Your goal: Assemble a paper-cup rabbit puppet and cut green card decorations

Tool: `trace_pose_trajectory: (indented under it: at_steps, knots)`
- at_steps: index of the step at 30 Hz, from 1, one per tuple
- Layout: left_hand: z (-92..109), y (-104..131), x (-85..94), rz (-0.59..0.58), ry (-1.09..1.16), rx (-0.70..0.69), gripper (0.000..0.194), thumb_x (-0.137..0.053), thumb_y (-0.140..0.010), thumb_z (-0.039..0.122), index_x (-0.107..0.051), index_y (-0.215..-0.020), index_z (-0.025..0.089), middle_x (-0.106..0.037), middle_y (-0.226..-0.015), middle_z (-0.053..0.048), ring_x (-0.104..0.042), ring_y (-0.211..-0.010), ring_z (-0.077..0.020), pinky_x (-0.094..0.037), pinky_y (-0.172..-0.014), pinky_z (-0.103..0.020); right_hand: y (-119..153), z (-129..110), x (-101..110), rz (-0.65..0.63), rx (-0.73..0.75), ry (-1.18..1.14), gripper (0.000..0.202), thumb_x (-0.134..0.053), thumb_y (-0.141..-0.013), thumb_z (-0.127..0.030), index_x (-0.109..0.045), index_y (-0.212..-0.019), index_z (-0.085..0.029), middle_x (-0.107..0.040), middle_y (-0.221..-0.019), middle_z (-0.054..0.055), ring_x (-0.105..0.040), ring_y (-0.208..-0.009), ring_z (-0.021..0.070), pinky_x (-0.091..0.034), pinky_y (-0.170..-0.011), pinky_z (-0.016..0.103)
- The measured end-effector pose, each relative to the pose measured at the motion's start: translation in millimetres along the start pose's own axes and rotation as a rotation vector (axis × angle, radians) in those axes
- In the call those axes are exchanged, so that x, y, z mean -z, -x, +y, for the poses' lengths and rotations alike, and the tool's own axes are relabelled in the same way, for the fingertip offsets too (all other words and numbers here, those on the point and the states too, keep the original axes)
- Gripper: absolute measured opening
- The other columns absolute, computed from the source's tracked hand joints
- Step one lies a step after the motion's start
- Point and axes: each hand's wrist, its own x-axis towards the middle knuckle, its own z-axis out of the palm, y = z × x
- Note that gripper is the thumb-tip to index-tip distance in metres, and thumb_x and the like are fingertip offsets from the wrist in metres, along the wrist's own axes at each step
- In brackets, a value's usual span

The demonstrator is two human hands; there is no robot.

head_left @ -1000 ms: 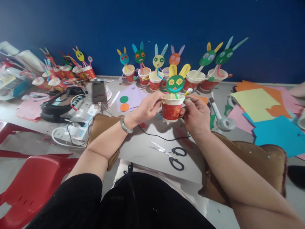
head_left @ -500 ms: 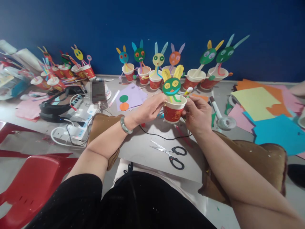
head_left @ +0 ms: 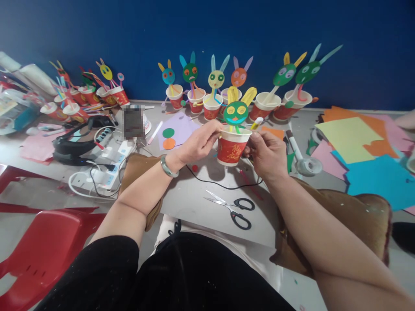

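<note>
A red and white paper cup (head_left: 231, 149) is held between my two hands, above the table. A green paper rabbit face (head_left: 236, 113) with yellow ears and yellow eyes rises from the cup. My left hand (head_left: 204, 140) pinches the cup's left rim. On the right side, my right hand (head_left: 267, 152) has its fingers closed at the cup's rim. Black-handled scissors (head_left: 231, 207) lie partly open on the table below the cup.
Finished rabbit cups (head_left: 212, 107) line the blue wall. Purple paper (head_left: 183, 129) with green and orange circles lies left. A tape roll (head_left: 309, 166) and blue paper (head_left: 378, 179) are on the right. A power strip (head_left: 118, 166) and red chair (head_left: 48, 242) are at left.
The cup has shifted slightly left and turned, and its rabbit face now tilts a little differently, with the ears spread wider apart. Both hands still hold the cup.
</note>
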Motion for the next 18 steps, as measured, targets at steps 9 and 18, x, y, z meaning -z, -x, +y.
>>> trace_pose_trajectory:
  at_steps: [9,18]
  knots:
    - [1.1,-0.1,1.3,-0.03,0.125,0.095,0.042,-0.039,-0.114,0.064,-0.052,-0.098,0.027,-0.067,-0.103,-0.007,-0.066,-0.095,-0.0223,-0.059,-0.094,-0.048,-3.0,-3.6,2.8,-0.044,-0.077,-0.104,0.052,-0.1,-0.072,-0.063,-0.064,-0.081,-0.027,-0.061,-0.065,-0.005,-0.053,-0.048,0.0098,-0.045,-0.043,0.025]
    - [10.0,-6.2,15.5,-0.068,0.361,0.127,0.047,-0.054,-0.108,0.07,-0.051,-0.094,0.025,-0.068,-0.098,-0.005,-0.067,-0.093,-0.0181,-0.063,-0.094,-0.045,-4.8,-30.5,12.3,-0.294,-0.134,-0.141,0.054,-0.11,-0.057,-0.046,-0.077,-0.094,-0.025,-0.076,-0.082,-0.001,-0.062,-0.055,0.0105,-0.053,-0.047,0.026]
